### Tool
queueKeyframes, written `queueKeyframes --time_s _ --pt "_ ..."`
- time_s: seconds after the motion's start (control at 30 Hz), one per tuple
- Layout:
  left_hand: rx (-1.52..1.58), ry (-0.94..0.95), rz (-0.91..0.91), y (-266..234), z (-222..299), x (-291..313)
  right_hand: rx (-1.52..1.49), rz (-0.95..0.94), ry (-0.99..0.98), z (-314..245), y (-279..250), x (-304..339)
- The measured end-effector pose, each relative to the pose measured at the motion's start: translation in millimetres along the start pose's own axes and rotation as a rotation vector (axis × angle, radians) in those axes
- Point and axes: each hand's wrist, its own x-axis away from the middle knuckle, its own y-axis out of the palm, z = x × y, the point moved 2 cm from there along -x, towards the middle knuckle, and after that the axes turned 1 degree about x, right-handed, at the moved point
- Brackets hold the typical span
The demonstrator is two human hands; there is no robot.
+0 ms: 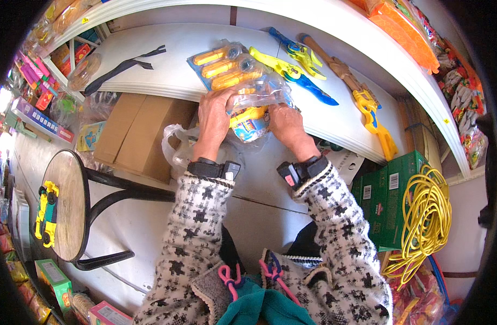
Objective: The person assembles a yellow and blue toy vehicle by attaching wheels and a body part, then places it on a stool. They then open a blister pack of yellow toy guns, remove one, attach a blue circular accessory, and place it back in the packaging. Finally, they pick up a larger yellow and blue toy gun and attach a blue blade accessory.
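At the front edge of the white shelf (pixel 172 57), a crinkled clear plastic bag (pixel 259 98) is held between my two hands. Inside or just beneath it shows a yellow plastic piece (pixel 250 115) with a blue-and-white printed label. My left hand (pixel 213 116) is closed on the bag's left side, its fingertips partly hidden by the film. On the right side, my right hand (pixel 287 125) is curled shut on the plastic. Just beyond lie packaged toys with orange-yellow handles (pixel 221 67). A lime-yellow and blue toy (pixel 294 73) rests to their right.
Black strips (pixel 124 67) lie on the shelf's left. A long brown-and-yellow toy gun (pixel 362 103) lies right. Below stand a cardboard box (pixel 135 130), a white plastic bag (pixel 175 149) and green boxes (pixel 386 184) with coiled yellow cable (pixel 427 216). A round stool (pixel 70 211) holds a toy car (pixel 47 214).
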Motion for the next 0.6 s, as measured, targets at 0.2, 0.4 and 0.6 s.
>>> queueKeyframes --time_s 0.2,0.4,0.6 --pt "0.069 -0.032 0.029 3.3 -2.0 -0.1 0.095 0.034 -0.039 5.0 -6.6 -13.4" --pt "0.099 -0.07 0.019 -0.6 -0.1 0.5 0.197 0.106 -0.158 4.2 -0.8 -16.5" --pt "0.062 -0.06 0.006 1.8 2.9 2.1 0.187 0.268 -0.163 8.1 12.5 -23.3"
